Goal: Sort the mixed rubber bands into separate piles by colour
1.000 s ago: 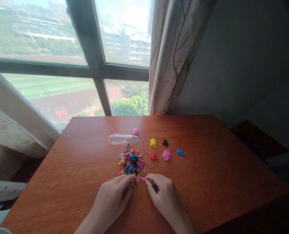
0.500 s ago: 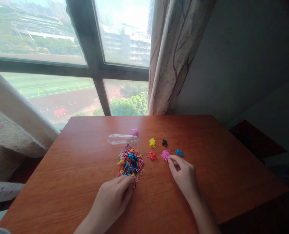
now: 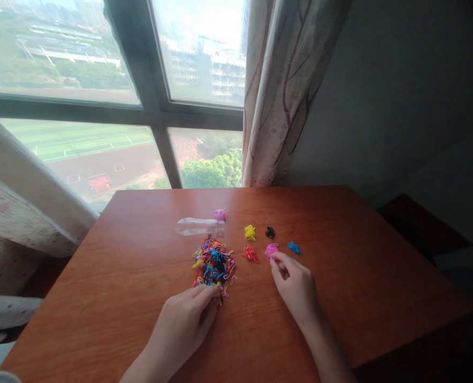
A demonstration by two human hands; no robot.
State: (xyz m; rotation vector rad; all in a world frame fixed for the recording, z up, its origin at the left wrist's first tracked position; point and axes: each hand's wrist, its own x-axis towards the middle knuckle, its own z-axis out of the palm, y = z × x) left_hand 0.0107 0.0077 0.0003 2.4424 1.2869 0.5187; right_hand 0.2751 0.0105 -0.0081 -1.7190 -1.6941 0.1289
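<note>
A mixed pile of small coloured looped pieces [image 3: 214,263], which look like plastic stitch markers, lies on the brown table. At its near edge my left hand [image 3: 186,319] is closed in a pinch; a few dark and yellow pieces show by its fingertips. My right hand [image 3: 296,287] is also pinched, its fingertips touching the near side of the pink pile [image 3: 271,250]. Whatever is between the fingers is too small to make out. Around the pink pile lie a red pile [image 3: 251,254], a yellow pile [image 3: 249,232], a black pile [image 3: 270,232] and a blue pile [image 3: 294,248].
Behind the mixed pile a clear plastic bottle [image 3: 198,227] lies on its side, with a pink cap [image 3: 220,214] just beyond its mouth. The table [image 3: 120,266] reaches back to a window and a patterned curtain [image 3: 276,96]. A wall stands at the right.
My right hand has shifted slightly left and up along the near side of the pink pile. My left hand stays almost still at the mixed pile.
</note>
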